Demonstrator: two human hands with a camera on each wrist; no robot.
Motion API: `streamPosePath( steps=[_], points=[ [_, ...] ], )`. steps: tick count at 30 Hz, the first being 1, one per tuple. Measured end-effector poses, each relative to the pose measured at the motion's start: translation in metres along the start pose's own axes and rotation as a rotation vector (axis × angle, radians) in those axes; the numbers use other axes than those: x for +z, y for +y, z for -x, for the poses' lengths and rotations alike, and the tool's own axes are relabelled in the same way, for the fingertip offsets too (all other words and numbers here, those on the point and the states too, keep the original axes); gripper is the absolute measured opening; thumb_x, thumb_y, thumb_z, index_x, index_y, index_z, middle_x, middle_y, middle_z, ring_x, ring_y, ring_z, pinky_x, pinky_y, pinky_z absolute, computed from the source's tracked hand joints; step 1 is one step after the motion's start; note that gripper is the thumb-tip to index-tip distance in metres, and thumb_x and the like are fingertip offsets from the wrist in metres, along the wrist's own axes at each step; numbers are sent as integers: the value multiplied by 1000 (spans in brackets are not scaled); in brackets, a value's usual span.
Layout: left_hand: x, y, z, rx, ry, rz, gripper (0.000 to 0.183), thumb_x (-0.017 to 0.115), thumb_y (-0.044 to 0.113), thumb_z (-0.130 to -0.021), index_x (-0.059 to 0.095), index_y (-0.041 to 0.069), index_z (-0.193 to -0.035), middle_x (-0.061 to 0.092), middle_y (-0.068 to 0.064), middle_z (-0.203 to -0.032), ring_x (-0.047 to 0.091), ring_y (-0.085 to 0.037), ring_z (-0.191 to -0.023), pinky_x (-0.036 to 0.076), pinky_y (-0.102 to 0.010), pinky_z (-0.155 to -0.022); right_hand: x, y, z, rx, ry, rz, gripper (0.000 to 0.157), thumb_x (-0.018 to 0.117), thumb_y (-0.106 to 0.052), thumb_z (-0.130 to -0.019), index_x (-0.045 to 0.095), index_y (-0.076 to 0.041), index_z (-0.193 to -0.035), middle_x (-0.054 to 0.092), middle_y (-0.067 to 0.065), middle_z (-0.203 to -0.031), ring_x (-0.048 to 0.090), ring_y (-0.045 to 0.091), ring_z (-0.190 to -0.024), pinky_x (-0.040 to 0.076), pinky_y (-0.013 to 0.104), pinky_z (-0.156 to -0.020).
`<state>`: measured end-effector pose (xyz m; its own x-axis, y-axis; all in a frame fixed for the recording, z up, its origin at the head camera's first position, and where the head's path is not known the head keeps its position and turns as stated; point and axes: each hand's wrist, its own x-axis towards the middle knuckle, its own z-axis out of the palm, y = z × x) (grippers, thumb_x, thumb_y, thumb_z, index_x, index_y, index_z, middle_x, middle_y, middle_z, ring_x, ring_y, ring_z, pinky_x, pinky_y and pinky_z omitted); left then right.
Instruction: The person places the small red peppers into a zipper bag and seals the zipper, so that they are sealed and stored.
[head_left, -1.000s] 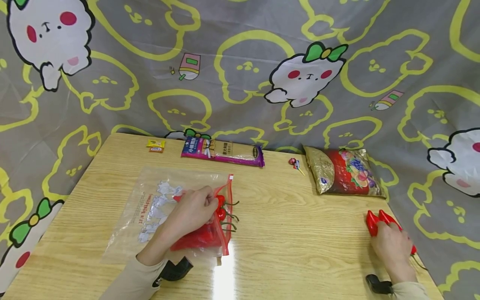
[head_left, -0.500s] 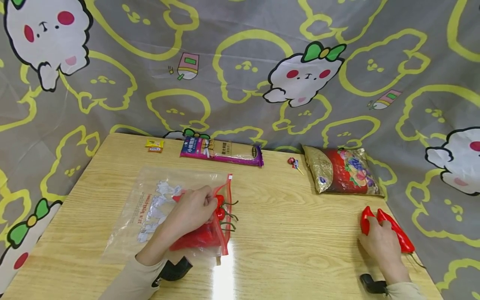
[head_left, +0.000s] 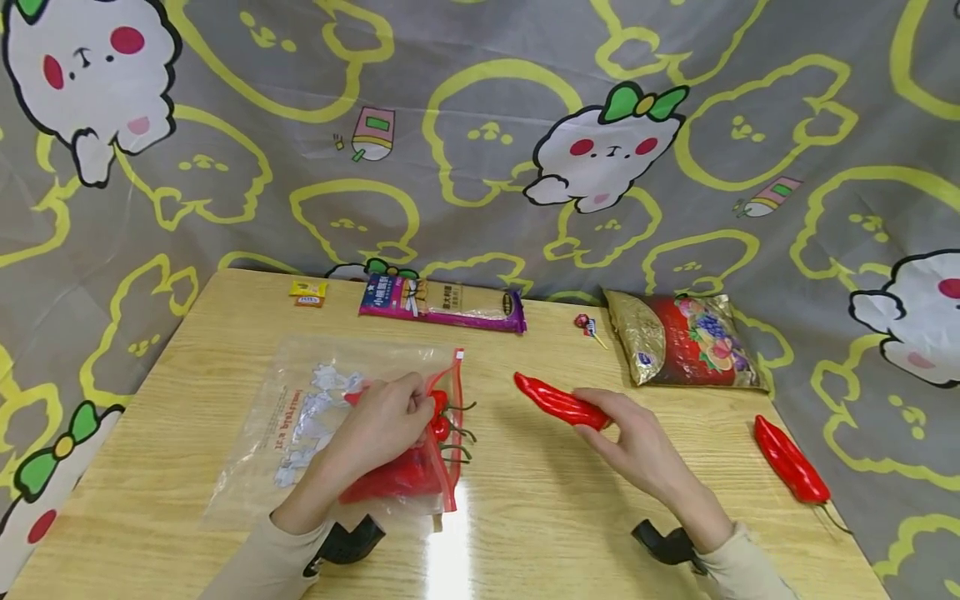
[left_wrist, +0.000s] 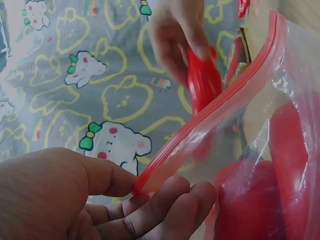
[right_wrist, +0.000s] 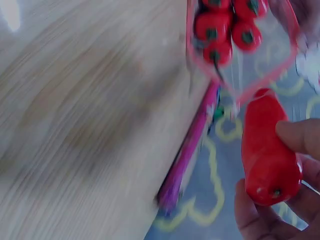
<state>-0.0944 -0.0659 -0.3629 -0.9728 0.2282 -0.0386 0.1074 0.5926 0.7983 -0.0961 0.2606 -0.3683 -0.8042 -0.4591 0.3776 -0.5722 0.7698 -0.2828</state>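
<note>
My left hand (head_left: 390, 417) pinches the red zip edge of a clear zip bag (head_left: 258, 417), holding its mouth apart; the left wrist view shows thumb and fingers on that edge. Several red peppers (right_wrist: 212, 27) lie inside, their green stems poking toward the opening on the right. Above the table, right of the bag, my right hand (head_left: 637, 442) grips another red pepper (head_left: 558, 402) by its stem end, its tip pointing left toward the bag mouth. One more red pepper (head_left: 791, 461) lies at the table's right edge, apart from both hands.
Along the back of the table (head_left: 525, 533) lie small yellow and orange wrapped sweets (head_left: 308, 292), a purple noodle packet (head_left: 444, 302), a lollipop (head_left: 591, 329) and a gold-and-red fruit-printed bag (head_left: 686, 342). A patterned cloth (head_left: 480, 142) hangs behind.
My right hand has picked up one of the two peppers at the right edge and carried it left toward the bag. The other pepper stays there. My left hand has kept its place.
</note>
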Motion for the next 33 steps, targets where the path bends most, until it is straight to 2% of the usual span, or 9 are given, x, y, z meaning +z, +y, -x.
streamPosePath(
  steps=[4,8,15,20,24,26,31,33],
  points=[
    [1,-1,1,14,6,-10,11,54,18,-89,53,13,-79,50,2,-53,51,-8,-47,39,-26,-45,26,-28,-27,-122,-27,-28,42,73,-17,-76,61,-9,-115,62,3,-115,58,14,-97,49,35,-79],
    [3,-1,0,26,4,-12,10,54,18,-88,53,14,-79,49,2,-53,50,-9,-46,38,-25,-44,43,-40,-47,-169,-14,-23,39,74,-17,-76,63,-10,-112,62,4,-111,58,18,-98,49,36,-81],
    [2,-1,-1,16,-22,5,9,55,17,-89,52,12,-82,50,1,-55,50,-11,-47,42,-25,-46,61,-57,-65,-104,-37,-50,37,73,-16,-76,62,-10,-111,56,4,-105,56,14,-87,50,30,-74],
    [0,0,-1,4,-35,15,10,56,17,-89,52,12,-81,51,0,-57,50,-13,-48,43,-25,-47,72,-65,-73,-61,17,-49,37,69,-13,-77,60,-8,-113,55,6,-105,57,15,-86,50,31,-73],
    [-1,0,0,-6,-39,12,11,56,18,-89,51,12,-81,51,-1,-56,51,-13,-48,44,-25,-48,80,-69,-78,-47,62,-21,33,70,-13,-78,59,-6,-108,61,4,-101,57,17,-87,49,32,-74],
    [-1,0,0,-13,-43,13,11,56,19,-89,51,12,-82,51,-1,-56,51,-13,-48,44,-25,-48,83,-70,-79,-41,70,-40,33,71,-12,-77,59,-6,-107,61,4,-99,58,18,-86,49,31,-73],
    [-1,0,0,0,-30,-12,10,56,19,-89,51,13,-82,49,0,-54,50,-12,-46,42,-24,-47,89,-74,-81,-64,72,-126,35,71,-7,-77,59,-7,-110,53,5,-99,59,17,-82,50,26,-69],
    [0,0,-1,11,-20,-30,10,56,19,-88,51,13,-81,47,1,-53,48,-11,-45,41,-24,-45,92,-76,-81,-96,67,-124,37,69,-5,-78,59,-6,-113,52,5,-99,58,16,-82,50,25,-68]
  ],
)
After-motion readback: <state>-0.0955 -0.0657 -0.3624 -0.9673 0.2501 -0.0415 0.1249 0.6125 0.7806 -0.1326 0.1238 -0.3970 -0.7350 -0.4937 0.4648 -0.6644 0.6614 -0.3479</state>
